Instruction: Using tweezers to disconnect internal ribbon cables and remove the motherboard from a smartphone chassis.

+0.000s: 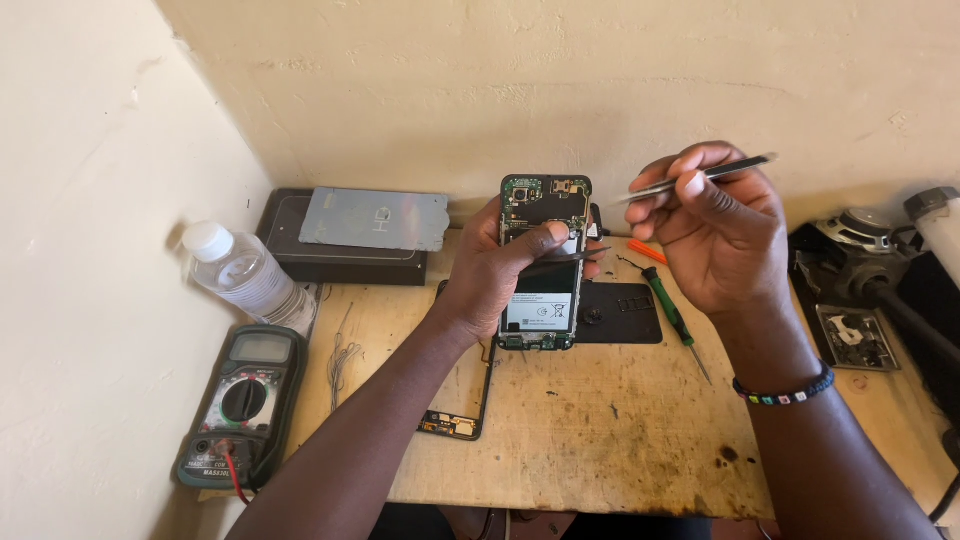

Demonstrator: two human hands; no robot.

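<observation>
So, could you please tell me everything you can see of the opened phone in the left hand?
The phone is held upright above the wooden table, its back cover off. A green circuit board with camera parts fills the top, a black and white battery the middle, and a small green board the bottom edge. The left hand grips it from the side, thumb across the middle. The right hand holds metal tweezers just beside its top, not touching it.

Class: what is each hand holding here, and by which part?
Left hand grips the opened phone around its middle. Right hand pinches metal tweezers near mid-length.
</observation>
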